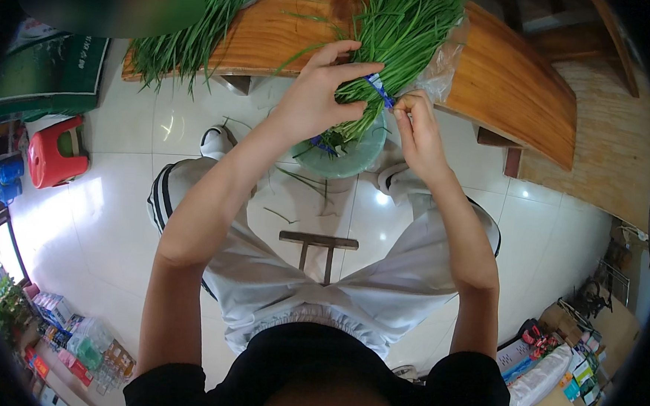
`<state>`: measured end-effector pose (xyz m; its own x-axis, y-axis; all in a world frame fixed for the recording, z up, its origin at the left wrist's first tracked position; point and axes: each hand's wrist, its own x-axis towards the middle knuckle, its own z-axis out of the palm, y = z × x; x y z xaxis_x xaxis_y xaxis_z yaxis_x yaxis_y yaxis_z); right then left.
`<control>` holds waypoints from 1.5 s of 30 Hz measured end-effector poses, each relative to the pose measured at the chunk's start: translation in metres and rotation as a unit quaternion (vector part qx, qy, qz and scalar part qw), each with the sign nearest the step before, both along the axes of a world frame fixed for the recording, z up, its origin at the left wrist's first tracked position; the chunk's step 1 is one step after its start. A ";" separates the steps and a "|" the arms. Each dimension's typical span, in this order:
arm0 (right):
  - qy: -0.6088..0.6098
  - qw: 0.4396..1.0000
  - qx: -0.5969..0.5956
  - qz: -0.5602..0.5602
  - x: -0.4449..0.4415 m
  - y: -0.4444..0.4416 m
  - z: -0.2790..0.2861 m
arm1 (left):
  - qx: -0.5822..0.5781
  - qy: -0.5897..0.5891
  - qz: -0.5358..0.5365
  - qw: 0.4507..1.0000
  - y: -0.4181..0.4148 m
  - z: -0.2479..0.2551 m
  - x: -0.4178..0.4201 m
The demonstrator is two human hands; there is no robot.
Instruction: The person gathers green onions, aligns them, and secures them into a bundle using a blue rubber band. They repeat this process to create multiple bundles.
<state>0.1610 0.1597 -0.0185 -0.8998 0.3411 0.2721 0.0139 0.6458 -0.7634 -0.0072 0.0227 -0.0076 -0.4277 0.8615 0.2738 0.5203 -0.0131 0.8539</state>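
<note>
A bundle of long green chives (pixel 408 35) lies on the wooden bench with its cut ends hanging over the near edge, above a pale green plastic basin (pixel 335 167). Around the bundle near those ends runs a blue and white tie strip (pixel 378 86). My left hand (pixel 332 89) is at the left side of the bundle, fingers spread about the stems; whether it presses on them is hard to tell. My right hand (pixel 416 119) pinches the end of the strip at the right side. Another piece of blue strip (pixel 323 144) and some trimmings lie in the basin.
More chives (pixel 187 32) spread over the left part of the wooden bench (pixel 511 80), and clear plastic film (pixel 442 70) lies beside the bundle. Loose leaves are on the tiled floor. A red plastic stool (pixel 49 155) stands at the left, a small dark wooden stool (pixel 318 239) between my legs.
</note>
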 end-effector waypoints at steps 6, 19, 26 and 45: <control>0.028 0.999 0.041 -0.004 -0.021 0.000 0.008 | -0.062 0.356 0.110 0.926 -0.015 0.084 0.055; 0.042 0.995 0.090 -0.014 -0.027 -0.008 0.010 | 0.086 0.391 -0.086 0.912 -0.055 0.191 0.174; 0.059 0.993 0.089 -0.048 -0.022 -0.010 0.001 | 0.212 0.193 0.012 0.958 -0.043 0.195 0.194; 0.136 0.987 -0.043 -0.079 -0.021 -0.014 -0.012 | -0.082 0.047 -0.041 0.995 -0.011 0.138 0.071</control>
<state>0.1398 0.1456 -0.0307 -0.7314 0.5031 0.4604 -0.1041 0.5849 -0.8044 0.0635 0.0115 0.1301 -0.3332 0.9289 0.1616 0.6001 0.0768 0.7962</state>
